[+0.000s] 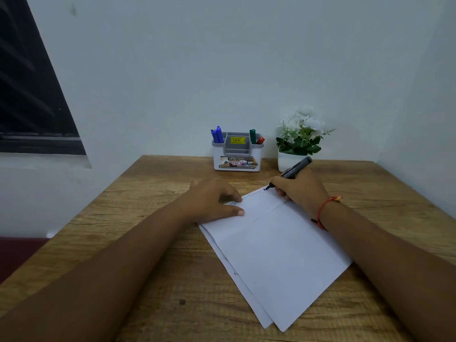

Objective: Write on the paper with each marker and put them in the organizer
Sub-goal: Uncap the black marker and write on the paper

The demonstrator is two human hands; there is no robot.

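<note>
Currently, the right hand (301, 191) grasps the black marker (294, 169). Its fingers (280, 192) are curled round the lower barrel. The marker is tilted, with its rear end pointing up and away toward the wall. The tip touches the paper (276, 255) at the far edge, where a short black mark is visible. A faint line of writing runs along that same edge toward the left hand (212, 201).

The left hand lies flat on the far-left corner of the paper. Its fingers are extended and released, pressing the sheet down and grasping nothing.

The paper lies at an angle on the wooden surface (148, 218). A second sheet shows beneath it, slightly offset at the left and near edges.

The organizer (238, 156) stands at the far edge of the surface, by the wall, well apart from both hands. Contents:
- Left compartment: two blue markers (217, 135), upright.
- Right compartment: one green marker (252, 136), upright, and one red marker (260, 140), leaning right.

A potted plant (301, 134) with white flowers stands just to the right of the organizer. A red thread (323, 208) encircles the right wrist.
</note>
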